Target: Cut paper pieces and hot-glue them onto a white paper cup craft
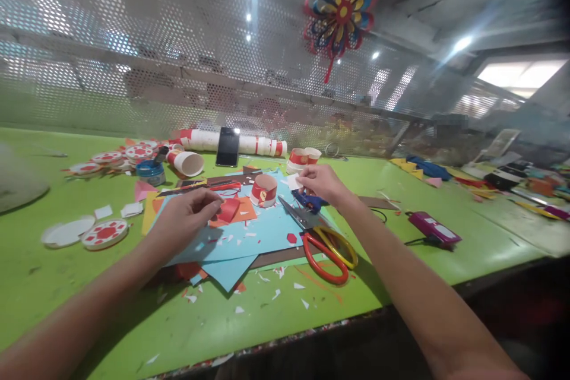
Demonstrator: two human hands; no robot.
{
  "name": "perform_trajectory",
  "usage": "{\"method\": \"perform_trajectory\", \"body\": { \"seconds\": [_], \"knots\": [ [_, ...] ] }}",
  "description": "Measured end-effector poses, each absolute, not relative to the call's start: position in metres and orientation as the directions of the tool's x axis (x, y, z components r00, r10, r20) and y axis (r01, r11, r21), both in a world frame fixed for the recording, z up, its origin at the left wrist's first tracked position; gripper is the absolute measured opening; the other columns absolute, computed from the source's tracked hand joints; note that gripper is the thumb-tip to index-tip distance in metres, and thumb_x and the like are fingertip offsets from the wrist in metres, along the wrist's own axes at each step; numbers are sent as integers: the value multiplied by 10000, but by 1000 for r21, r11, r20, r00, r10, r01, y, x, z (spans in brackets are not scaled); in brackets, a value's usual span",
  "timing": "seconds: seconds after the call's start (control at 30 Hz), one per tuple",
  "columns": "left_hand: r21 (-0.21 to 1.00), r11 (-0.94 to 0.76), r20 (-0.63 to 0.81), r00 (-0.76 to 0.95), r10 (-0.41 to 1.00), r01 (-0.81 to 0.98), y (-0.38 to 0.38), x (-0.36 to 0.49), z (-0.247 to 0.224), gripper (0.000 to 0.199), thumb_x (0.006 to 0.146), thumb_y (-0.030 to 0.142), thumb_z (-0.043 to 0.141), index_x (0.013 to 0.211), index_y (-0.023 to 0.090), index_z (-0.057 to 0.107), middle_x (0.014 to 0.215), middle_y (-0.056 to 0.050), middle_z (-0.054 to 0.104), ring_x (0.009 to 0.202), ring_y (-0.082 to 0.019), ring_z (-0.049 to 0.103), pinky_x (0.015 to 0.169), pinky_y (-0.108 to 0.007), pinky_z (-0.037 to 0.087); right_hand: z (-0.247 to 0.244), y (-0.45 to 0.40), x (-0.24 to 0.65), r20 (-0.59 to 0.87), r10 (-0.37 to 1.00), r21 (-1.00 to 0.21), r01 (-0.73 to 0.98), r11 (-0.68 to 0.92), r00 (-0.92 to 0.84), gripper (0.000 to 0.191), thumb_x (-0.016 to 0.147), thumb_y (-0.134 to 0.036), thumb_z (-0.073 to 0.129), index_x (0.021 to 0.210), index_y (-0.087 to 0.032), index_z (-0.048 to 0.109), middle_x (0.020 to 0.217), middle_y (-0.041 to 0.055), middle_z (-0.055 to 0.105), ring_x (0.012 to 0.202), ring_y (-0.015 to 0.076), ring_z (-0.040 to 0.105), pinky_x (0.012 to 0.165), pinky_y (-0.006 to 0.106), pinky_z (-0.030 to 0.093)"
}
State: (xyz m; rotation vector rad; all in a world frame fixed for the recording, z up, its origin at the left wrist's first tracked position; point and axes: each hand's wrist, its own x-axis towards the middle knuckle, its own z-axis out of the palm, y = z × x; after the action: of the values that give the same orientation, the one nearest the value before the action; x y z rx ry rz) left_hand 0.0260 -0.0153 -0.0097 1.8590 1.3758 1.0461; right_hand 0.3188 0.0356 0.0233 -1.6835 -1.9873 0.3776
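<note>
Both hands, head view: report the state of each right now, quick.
Left hand: closed, fingertips pinching a piece of red paper.
Right hand: closed, fingertips pinching a small piece of white paper.

Between the left hand (193,212) and the right hand (323,183), a cup (263,195) stands on paper sheets (271,228). Scissors (307,227) lie before the right hand. Behind both, a phone (228,147) stands; left of the left hand lie lids (105,234).
</note>
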Motion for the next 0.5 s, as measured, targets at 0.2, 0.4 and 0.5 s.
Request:
{"method": "perform_trajectory", "body": {
  "seconds": [0.2, 0.4, 0.5],
  "knots": [
    [949, -149, 60, 308, 950, 276, -30, 45, -1, 316, 780, 450, 580, 798, 139, 634, 752, -37, 645, 630, -139, 548, 603, -260, 432, 21, -23, 285, 289, 930, -783, 503, 366, -226, 145, 831, -304, 550, 810, -165, 514, 617, 2, 631, 495, 91, 550, 491, 214, 460],
    [977, -171, 101, 434, 895, 126, -49, 70, 11, 304, 813, 421, 581, 767, 125, 634, 746, -51, 642, 646, -137, 568, 577, -249, 436, 8, -47, 264, 404, 854, -780, 364, 509, -328, 85, 842, -241, 563, 809, -163, 561, 666, 3, 603, 572, 109, 544, 547, 240, 458],
    [990, -125, 87, 404, 911, 68, -52, 76, 4, 288, 804, 406, 611, 786, 121, 648, 672, -31, 629, 570, -117, 544, 557, -251, 438, -2, -51, 263, 614, 709, -519, 501, 693, -346, 67, 869, -175, 529, 838, -162, 587, 725, 26, 610, 644, 130, 538, 610, 270, 452]
  ]
}}
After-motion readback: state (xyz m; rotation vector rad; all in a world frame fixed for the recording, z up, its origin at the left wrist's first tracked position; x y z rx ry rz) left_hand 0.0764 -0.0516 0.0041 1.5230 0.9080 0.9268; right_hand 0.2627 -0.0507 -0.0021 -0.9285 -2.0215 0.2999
